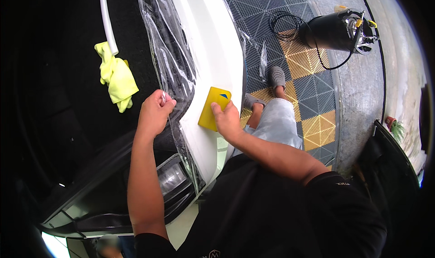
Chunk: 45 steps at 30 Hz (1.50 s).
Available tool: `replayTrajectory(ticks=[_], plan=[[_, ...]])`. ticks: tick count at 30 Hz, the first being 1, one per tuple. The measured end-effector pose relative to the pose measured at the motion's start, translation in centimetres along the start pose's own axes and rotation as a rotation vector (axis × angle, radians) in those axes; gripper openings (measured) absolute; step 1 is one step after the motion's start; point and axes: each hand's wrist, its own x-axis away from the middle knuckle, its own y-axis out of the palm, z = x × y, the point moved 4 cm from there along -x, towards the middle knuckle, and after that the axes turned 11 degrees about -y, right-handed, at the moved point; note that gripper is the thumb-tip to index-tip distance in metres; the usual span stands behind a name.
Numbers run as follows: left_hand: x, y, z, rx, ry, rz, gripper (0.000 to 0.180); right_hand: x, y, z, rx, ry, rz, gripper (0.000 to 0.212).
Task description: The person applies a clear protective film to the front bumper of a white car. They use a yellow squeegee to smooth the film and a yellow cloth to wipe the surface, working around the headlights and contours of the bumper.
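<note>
My left hand (pixel 155 113) is closed in a pinch on the edge of a clear plastic film (pixel 165 45). Wrinkled and glossy, the film runs along the inner border of a white car panel (pixel 206 17) and down toward the headlight (pixel 172 177). On the white panel, my right hand (pixel 228 120) grips a flat yellow squeegee (pixel 208 115) with a small blue mark near one corner. The thumb lies on its face, and its far side is hidden against the panel. Left of my left hand, a crumpled yellow-green cloth (pixel 118 81) lies on a dark surface.
A white tube (pixel 107 22) ends at the cloth. To the right stands a black pressure tank (pixel 328 31) with a coiled black hose (pixel 285 24) on grey and yellow floor tiles (pixel 312 92). A potted plant (pixel 396 127) is farther right. Another person (pixel 109 248) appears at the lower left.
</note>
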Motion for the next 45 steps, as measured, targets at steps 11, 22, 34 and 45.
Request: replayTrajectory(ticks=[11, 22, 34, 45], plan=[[0.2, 0.4, 0.9, -0.028, -0.011, 0.027, 0.012, 1.0, -4.2, -0.7, 0.244, 0.059, -0.3, 0.027], [0.1, 0.5, 0.3, 0.16, -0.124, -0.152, 0.018, 8.0, 0.4, -4.3, 0.28, -0.313, -0.452, 0.024], [0.1, -0.2, -1.1, -0.015, -0.063, -0.102, 0.02, 12.5, 5.2, -7.9, 0.009, -0.408, -0.86, 0.022], [-5.3, 0.0, 3.2, 0.562, -0.226, -0.195, 0.03, -4.8, -2.8, -1.0, -0.105, 0.02, 0.026, 0.034]])
